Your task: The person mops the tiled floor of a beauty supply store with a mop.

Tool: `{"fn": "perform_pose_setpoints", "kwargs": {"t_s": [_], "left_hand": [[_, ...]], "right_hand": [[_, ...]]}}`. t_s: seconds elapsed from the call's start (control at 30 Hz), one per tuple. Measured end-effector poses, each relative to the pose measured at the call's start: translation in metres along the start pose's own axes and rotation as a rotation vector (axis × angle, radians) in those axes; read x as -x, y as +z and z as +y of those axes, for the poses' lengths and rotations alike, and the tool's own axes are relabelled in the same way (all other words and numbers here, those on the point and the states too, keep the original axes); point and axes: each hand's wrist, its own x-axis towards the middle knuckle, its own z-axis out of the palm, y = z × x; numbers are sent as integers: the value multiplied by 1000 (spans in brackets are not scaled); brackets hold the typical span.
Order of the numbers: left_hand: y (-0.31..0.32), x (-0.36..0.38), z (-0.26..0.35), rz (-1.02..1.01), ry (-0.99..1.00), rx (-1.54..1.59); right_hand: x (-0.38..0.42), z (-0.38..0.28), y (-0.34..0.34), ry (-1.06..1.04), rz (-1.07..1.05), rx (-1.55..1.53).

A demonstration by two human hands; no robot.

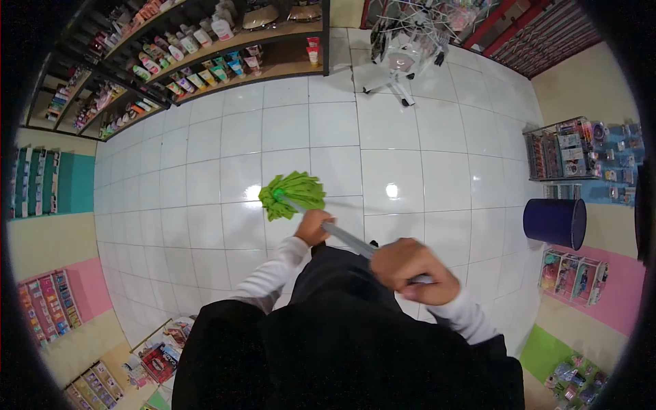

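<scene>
A mop with a bright green strand head [295, 194] rests on the white tiled floor [391, 171], ahead and a little left of my body. Its grey handle [348, 238] slants from the head back toward my right side. Lower on the handle, my left hand [314, 227] is closed around it, not far from the mop head. My right hand [415, 270] grips the upper end, with a bit of handle showing below the fingers; this hand is slightly blurred. Both forearms are in white sleeves, and my dark clothing hides the floor beneath me.
Shelves [287, 67] of bottles and tubes line the far left. A white wheeled stand [400, 65] is at the back, its casters on the floor. On the right are a dark blue bin [555, 223] and wire racks [560, 150]. A goods rack [160, 355] stands lower left.
</scene>
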Motion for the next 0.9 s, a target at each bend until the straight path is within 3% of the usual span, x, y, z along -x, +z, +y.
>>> {"fn": "perform_pose_setpoints", "kwargs": {"t_s": [0.1, 0.23, 0.3, 0.4, 0.43, 0.47, 0.53, 0.63, 0.67, 0.77, 0.8, 0.87, 0.9], "left_hand": [[-65, 45, -35, 17, -112, -122], [-100, 83, -75, -18, -253, -250], [-105, 99, -98, -12, -327, -346], [-100, 116, -129, -178, -404, -535], [-93, 117, -130, -239, -400, -586], [-84, 116, -130, -158, -269, -555], [-54, 114, -124, 3, -17, -482], [1, 78, -77, -24, -105, -250], [21, 62, -64, -12, 48, -199], [94, 12, 0, -119, -13, -193], [115, -6, 31, -108, -15, -98], [159, -35, 82, -120, 91, -56], [183, -47, 101, -114, 136, 32]], "right_hand": [[-47, 48, 40, -47, -70, 22], [-58, 97, 64, -62, -65, 86], [-51, 129, 74, -62, 18, 128], [-26, 153, 85, -46, 125, 143], [-16, 153, 86, -46, 159, 151], [-5, 151, 84, -43, 191, 157], [13, 126, 75, -10, 217, 171], [43, 76, 51, -12, 272, 175], [56, 54, 40, -4, 287, 162], [91, -25, 17, 48, 402, 214], [103, -46, 22, 36, 573, 197], [127, -87, 11, 85, 495, 300], [132, -100, 13, 37, 553, 319]]}}
